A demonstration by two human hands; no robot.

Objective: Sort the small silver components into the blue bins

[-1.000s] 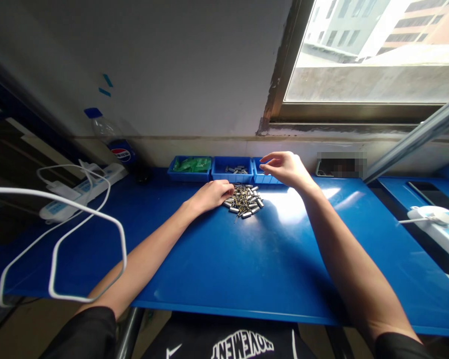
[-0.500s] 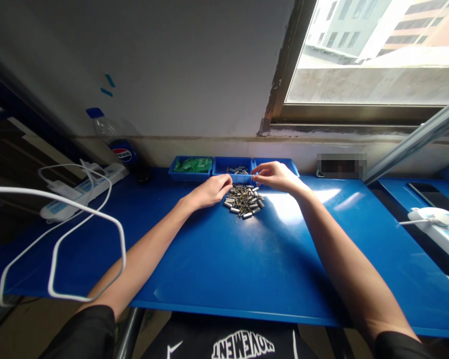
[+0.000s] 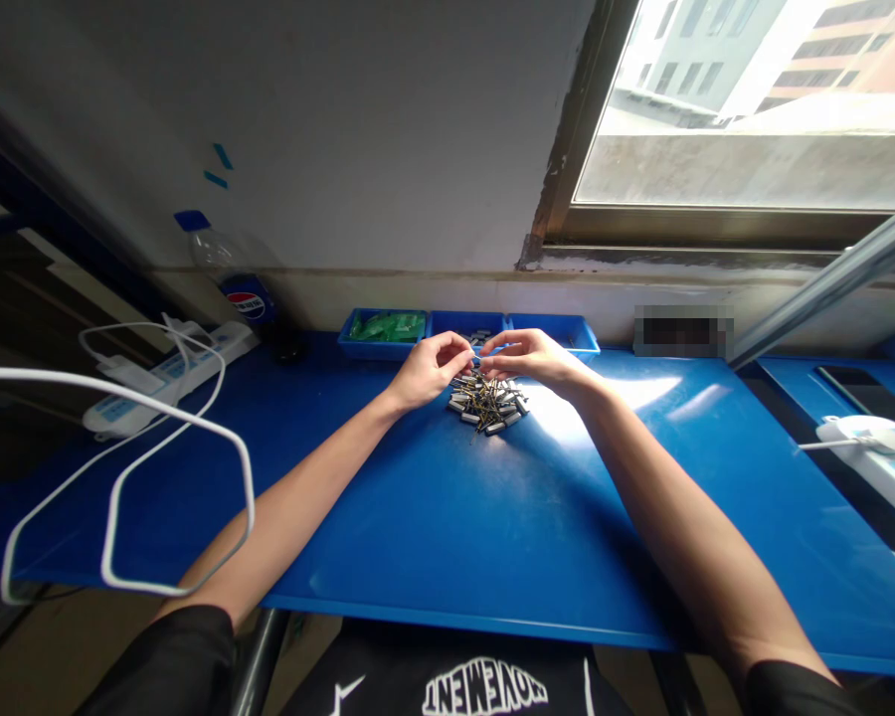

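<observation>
Firstly, at the far left a white cable (image 3: 45, 376) loops in front of a power strip (image 3: 164, 383), and behind them a Pepsi bottle (image 3: 248, 298) is standing near the wall. Next comes the left blue tray (image 3: 380, 351), which contains green packets (image 3: 388, 326).

The left hand (image 3: 424, 376) is narrow, with its thumb and fingertips brought together above the edge of the pile (image 3: 488, 403). This pile, of short metallic pieces and thin yellowish pins, lies on the blue table (image 3: 418, 527), in front of the middle blue tray (image 3: 447, 323), where more metallic pieces are partly visible. The right hand (image 3: 541, 360) is also narrow, its curved fingers very near the left fingertips. I cannot tell whether either hand holds some small piece, because the fingers cover the place.

The step in hand seems to be close fingertip work on something small. In my judgement, such a move calls for a light pinch, with both hands kept steady over the pile.

Further to the right is the right blue tray (image 3: 588, 352), and beyond it, near the table's right side, a dark phone (image 3: 865, 393) and a white power socket (image 3: 876, 452).
</observation>
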